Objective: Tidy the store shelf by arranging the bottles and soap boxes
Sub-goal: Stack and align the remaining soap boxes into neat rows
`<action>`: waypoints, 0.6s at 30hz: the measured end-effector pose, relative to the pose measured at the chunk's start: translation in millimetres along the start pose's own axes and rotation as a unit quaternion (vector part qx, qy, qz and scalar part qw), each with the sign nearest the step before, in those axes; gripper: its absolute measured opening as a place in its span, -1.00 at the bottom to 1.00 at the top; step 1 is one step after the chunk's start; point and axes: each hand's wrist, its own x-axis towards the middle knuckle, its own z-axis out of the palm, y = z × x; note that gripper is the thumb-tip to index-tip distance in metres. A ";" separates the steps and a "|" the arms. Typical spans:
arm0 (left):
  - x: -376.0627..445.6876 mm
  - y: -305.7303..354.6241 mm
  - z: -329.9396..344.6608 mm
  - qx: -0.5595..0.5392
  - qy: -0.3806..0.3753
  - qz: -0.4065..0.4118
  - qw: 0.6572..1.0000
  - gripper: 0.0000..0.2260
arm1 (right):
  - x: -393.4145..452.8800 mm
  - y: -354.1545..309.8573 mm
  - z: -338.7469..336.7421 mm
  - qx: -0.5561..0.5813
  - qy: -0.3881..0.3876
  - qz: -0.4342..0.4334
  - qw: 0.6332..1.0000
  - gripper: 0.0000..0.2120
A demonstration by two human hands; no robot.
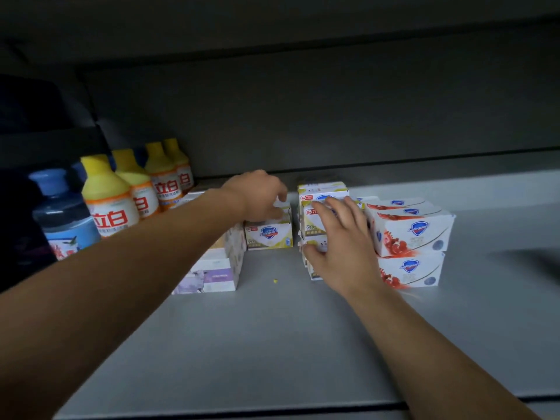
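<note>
Grey shelf (272,344) carries soap boxes (409,268) and yellow-capped bottles (109,198).

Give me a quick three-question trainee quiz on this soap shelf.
1. True or false: the left hand rests on the yellow Safeguard soap boxes.
2. The red pomegranate Safeguard boxes stand: A) left of the bottles, B) right of the right hand, C) on the floor.
3. What colour are the caps of the dish-soap bottles?

Key: 1 true; 2 B; 3 yellow.
</note>
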 end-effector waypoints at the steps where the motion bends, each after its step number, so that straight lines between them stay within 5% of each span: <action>1: -12.3 3.1 -3.8 -0.023 0.022 0.008 0.999 -0.67 | 0.3 -1.0 -1.8 -0.012 -0.010 -0.002 1.000 -0.34; 5: -63.9 16.7 -3.7 -0.172 0.121 0.002 0.978 -0.77 | 3.3 -6.6 -13.0 -0.057 -0.024 -0.017 0.998 -0.39; 9: -97.8 39.2 21.1 -0.377 0.191 -0.050 0.905 -0.86 | 17.5 -12.2 -29.1 -0.093 -0.028 -0.026 0.995 -0.45; 18: -98.6 62.1 87.6 -0.528 0.112 -0.086 0.838 -0.81 | 58.6 -15.2 -36.2 -0.252 -0.164 -0.058 0.952 -0.47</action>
